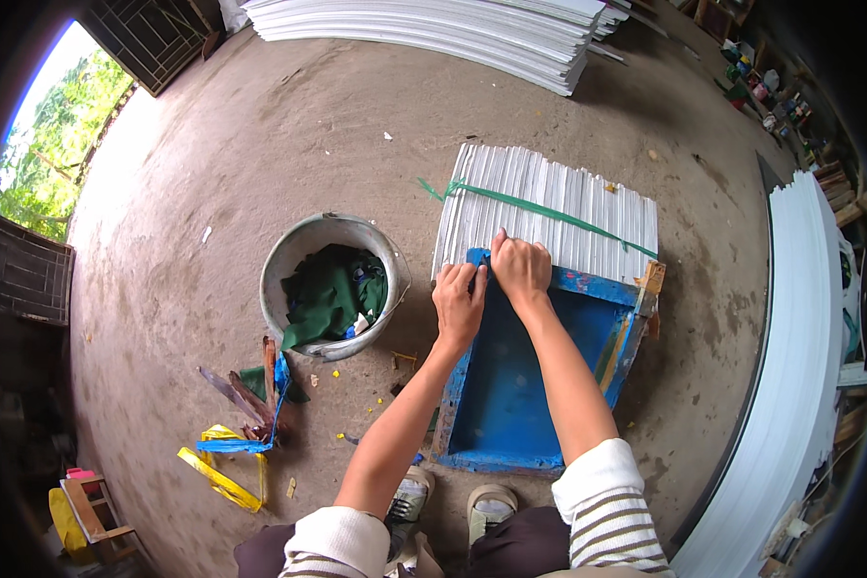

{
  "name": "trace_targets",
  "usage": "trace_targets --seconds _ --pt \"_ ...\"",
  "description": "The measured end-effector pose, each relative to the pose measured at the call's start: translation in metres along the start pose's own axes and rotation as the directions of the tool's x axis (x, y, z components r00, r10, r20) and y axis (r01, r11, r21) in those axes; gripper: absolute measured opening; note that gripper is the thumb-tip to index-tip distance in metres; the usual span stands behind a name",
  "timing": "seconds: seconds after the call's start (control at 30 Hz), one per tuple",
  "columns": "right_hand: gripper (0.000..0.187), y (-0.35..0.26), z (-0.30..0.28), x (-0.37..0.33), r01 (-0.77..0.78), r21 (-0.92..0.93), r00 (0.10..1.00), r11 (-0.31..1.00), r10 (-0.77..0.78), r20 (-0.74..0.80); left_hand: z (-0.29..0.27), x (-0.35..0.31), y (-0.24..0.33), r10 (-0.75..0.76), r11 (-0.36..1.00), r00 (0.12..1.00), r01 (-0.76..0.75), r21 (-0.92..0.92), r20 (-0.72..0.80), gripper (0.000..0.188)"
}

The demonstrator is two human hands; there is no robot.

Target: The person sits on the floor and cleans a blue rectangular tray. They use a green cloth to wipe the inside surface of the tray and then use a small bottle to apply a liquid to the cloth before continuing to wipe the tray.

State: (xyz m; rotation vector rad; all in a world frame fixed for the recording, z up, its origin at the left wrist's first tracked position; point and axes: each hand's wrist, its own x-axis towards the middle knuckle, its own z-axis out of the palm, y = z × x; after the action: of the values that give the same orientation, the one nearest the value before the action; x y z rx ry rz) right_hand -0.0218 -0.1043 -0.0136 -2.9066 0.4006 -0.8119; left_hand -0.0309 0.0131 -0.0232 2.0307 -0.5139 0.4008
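A shallow blue wooden tray [511, 376] with raised, worn sides lies on the floor in front of me. Against its far side stands a bundle of thin white strips [539, 197], with a green strap [549, 208] running across it. My left hand [459, 301] is closed beside the tray's far left corner, thumb and fingers drawn together. Close by on the right, my right hand [520, 265] is curled into a fist over the far rail, thumb pointing away from me. Whatever is between the fingers of either hand is too hidden to name.
A grey bucket [277, 260] with dark green cloth [332, 294] stands left of the tray. Blue and yellow straps [231, 486] and wood scraps [250, 400] lie nearer. White strip stacks sit at the back [433, 24] and along the right [790, 385]. A doorway [67, 125] is far left.
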Motion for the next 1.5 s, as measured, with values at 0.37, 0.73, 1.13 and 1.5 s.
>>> trace_targets --seconds 0.37,0.73,1.13,1.5 --pt "0.049 -0.012 0.000 0.001 -0.010 0.012 1.000 1.000 0.009 0.016 -0.010 -0.018 0.016 -0.093 0.982 0.985 0.115 0.150 -0.147 0.018" --pt "0.052 0.009 0.003 0.003 -0.050 -0.077 0.999 0.996 0.049 -0.016 -0.056 -0.039 -0.003 -0.202 0.972 0.979 0.197 0.131 0.023 0.022" --pt "0.016 0.009 -0.062 -0.025 -0.014 0.298 0.999 0.955 0.004 0.034 -0.115 0.009 0.020 0.185 0.982 0.848 -0.183 -0.054 0.497 0.017" --pt "0.013 -0.092 -0.218 -0.103 0.273 0.111 0.855 0.956 -0.294 0.428 -0.340 -0.064 -0.020 0.312 0.703 0.791 -0.565 0.432 0.527 0.018"
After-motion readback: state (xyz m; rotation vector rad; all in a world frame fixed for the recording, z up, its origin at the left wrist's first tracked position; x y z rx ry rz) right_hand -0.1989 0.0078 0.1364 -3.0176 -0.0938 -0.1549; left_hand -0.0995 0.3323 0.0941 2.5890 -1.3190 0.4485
